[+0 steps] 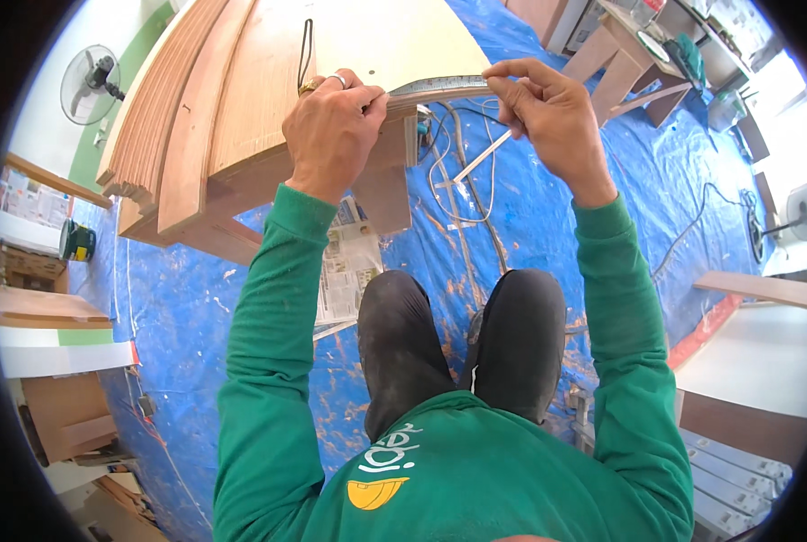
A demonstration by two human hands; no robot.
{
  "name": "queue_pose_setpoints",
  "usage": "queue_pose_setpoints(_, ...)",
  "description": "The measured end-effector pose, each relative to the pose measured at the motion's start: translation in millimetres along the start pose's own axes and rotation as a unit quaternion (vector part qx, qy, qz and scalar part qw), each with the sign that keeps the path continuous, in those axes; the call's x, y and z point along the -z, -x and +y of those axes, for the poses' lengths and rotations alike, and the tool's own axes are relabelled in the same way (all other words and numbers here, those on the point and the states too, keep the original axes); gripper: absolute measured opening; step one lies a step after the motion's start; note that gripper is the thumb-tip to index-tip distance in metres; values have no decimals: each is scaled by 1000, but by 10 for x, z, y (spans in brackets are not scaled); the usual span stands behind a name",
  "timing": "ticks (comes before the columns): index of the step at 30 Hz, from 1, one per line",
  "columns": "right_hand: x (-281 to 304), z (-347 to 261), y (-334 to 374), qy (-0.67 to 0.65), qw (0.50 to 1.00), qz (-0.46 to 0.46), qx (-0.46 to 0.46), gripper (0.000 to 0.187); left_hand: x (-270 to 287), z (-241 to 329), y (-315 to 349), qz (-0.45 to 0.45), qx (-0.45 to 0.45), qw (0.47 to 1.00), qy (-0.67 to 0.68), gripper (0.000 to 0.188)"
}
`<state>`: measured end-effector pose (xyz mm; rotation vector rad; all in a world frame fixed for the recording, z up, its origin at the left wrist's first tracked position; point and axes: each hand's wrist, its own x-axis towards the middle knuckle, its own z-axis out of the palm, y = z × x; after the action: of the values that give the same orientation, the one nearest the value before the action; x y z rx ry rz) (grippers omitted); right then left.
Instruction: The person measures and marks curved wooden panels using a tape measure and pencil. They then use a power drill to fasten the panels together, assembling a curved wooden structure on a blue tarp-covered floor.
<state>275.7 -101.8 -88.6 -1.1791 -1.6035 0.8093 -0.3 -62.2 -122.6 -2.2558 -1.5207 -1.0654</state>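
A measuring tape's blade (439, 85) runs along the near edge of a pale wooden panel (394, 41), spanning the gap between my two hands. My left hand (333, 131) is closed at the blade's left end, and a black strap loop (306, 52) sticks out beyond its fingers. The tape's case is mostly hidden by that hand. At the panel's right corner, my right hand (548, 113) pinches the other end of the blade between thumb and forefinger. A thin pale stick (483, 157) shows just below the right hand; I cannot tell whether it is held.
Stacked wooden boards (164, 99) lie left of the panel. Blue sheeting (439, 244) covers the floor, with cables (466, 144) and newspaper (345, 262) on it. A wooden stand (620, 54) is at far right, a fan (92, 83) at far left, a plank (755, 287) at right.
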Motion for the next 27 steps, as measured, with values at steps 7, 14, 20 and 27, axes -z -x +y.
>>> queue_pose_setpoints(7,-89,145,-286,-64,998,-6,15,31,41,18,-45,-40,31,999,-17,15)
queue_pose_setpoints(14,-213,359,-421,83,993,16,87,28,-14,6,9,-1,9,1000,-25,16)
queue_pose_setpoints(20,-275,263,-364,168,978,23,125,27,-14,-19,15,11,-12,1000,-24,15)
queue_pose_setpoints(27,-277,257,-374,182,973,26,143,26,-31,-11,22,13,-2,999,-31,15)
